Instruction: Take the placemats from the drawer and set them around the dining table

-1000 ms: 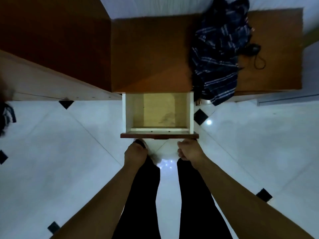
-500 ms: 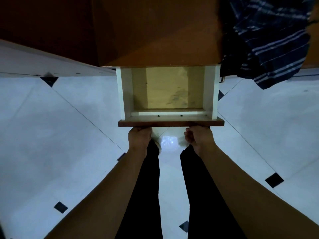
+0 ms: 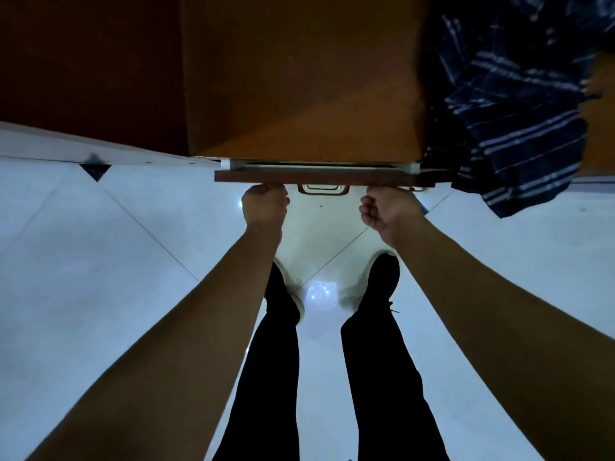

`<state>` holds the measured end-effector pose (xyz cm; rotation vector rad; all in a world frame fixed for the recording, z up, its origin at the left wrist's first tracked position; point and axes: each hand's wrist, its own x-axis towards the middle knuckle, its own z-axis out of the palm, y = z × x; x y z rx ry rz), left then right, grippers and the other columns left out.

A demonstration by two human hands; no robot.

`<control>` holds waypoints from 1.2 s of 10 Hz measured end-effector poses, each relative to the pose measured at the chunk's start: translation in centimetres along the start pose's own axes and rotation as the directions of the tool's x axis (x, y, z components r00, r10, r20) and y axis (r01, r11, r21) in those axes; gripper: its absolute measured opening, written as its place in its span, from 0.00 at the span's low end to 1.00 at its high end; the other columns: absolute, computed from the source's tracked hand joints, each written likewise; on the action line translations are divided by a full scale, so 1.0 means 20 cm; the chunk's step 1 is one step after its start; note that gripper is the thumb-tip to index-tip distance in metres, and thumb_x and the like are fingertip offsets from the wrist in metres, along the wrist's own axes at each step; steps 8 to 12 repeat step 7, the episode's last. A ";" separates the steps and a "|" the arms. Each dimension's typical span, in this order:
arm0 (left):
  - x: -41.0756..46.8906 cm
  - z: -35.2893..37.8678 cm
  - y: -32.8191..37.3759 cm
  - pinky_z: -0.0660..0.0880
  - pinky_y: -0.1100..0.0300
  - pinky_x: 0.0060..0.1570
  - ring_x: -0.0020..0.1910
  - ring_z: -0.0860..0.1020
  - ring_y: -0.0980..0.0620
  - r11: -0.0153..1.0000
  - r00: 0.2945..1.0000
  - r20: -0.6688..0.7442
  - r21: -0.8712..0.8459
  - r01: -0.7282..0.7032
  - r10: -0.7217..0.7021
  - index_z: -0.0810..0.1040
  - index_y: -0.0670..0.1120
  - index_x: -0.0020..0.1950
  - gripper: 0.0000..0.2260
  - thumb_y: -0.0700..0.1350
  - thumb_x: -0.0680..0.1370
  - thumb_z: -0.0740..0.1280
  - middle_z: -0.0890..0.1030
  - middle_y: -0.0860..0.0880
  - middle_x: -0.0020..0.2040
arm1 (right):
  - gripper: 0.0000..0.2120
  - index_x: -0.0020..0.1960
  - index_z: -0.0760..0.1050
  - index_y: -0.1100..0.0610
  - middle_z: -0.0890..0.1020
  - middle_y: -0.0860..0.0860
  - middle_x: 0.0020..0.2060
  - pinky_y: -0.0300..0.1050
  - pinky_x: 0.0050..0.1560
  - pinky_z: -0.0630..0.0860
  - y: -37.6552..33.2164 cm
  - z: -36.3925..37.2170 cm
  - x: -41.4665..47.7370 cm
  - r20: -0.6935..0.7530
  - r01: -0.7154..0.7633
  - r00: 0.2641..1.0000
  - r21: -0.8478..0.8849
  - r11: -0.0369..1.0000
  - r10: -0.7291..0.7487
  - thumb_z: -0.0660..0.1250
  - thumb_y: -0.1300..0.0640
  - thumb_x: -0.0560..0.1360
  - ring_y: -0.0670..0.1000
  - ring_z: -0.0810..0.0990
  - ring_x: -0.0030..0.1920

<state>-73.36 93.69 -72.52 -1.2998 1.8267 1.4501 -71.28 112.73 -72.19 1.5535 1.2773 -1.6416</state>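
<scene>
The drawer [image 3: 326, 177] of a brown wooden cabinet [image 3: 299, 78] is pushed almost fully in. Only its dark wooden front and a thin strip of its white rim show. A metal handle [image 3: 323, 189] hangs at the middle of the front. My left hand [image 3: 264, 206] is a closed fist pressed against the front, left of the handle. My right hand [image 3: 386, 207] is a closed fist touching the front, right of the handle. Neither hand holds anything. No placemats are in view, and the inside of the drawer is hidden.
A dark blue striped cloth [image 3: 519, 94] lies on the cabinet top at the right and hangs over its edge. My legs and shoes [image 3: 382, 274] stand on a glossy white tiled floor [image 3: 100, 294]. A darker wooden panel [image 3: 83, 61] stands at the left.
The drawer stood open and empty before; it has slid in until nearly shut. Both hands moved forward with its front, and the view has come closer to the cabinet.
</scene>
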 end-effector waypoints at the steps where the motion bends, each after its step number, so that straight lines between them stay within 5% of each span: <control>1: 0.04 0.03 0.07 0.77 0.62 0.41 0.33 0.78 0.53 0.997 0.997 0.004 0.024 -0.075 0.075 0.80 0.43 0.48 0.04 0.42 0.76 0.68 0.81 0.47 0.37 | 0.08 0.42 0.75 0.57 0.77 0.51 0.33 0.41 0.35 0.76 -0.09 0.03 0.02 0.036 0.029 0.999 -0.014 0.999 -0.028 0.63 0.60 0.79 0.48 0.74 0.31; 4: 0.06 0.05 0.13 0.75 0.55 0.42 0.37 0.77 0.47 0.969 0.988 0.024 0.194 -0.152 0.150 0.78 0.46 0.40 0.03 0.42 0.75 0.67 0.80 0.46 0.36 | 0.07 0.43 0.76 0.57 0.79 0.51 0.33 0.42 0.35 0.76 -0.16 0.00 0.01 0.106 0.064 0.993 -0.086 0.994 -0.055 0.63 0.58 0.79 0.48 0.77 0.32; 6: -0.14 0.02 0.23 0.73 0.56 0.40 0.37 0.76 0.49 0.959 0.971 0.097 0.165 -0.232 0.218 0.78 0.48 0.44 0.02 0.44 0.76 0.66 0.79 0.49 0.36 | 0.06 0.43 0.75 0.57 0.79 0.53 0.35 0.42 0.35 0.77 -0.14 -0.12 -0.18 0.099 0.131 0.989 -0.233 0.964 -0.110 0.62 0.61 0.78 0.49 0.77 0.33; 7: -0.32 -0.02 0.29 0.74 0.54 0.44 0.41 0.78 0.47 0.922 0.950 0.150 0.241 -0.304 0.274 0.77 0.48 0.43 0.03 0.43 0.76 0.65 0.80 0.46 0.41 | 0.13 0.37 0.70 0.57 0.73 0.54 0.32 0.40 0.36 0.69 -0.16 -0.24 -0.38 0.206 0.205 0.969 -0.369 0.907 -0.136 0.58 0.65 0.80 0.50 0.71 0.32; 12: -0.32 -0.02 0.29 0.74 0.54 0.44 0.41 0.78 0.47 0.922 0.950 0.150 0.241 -0.304 0.274 0.77 0.48 0.43 0.03 0.43 0.76 0.65 0.80 0.46 0.41 | 0.13 0.37 0.70 0.57 0.73 0.54 0.32 0.40 0.36 0.69 -0.16 -0.24 -0.38 0.206 0.205 0.969 -0.369 0.907 -0.136 0.58 0.65 0.80 0.50 0.71 0.32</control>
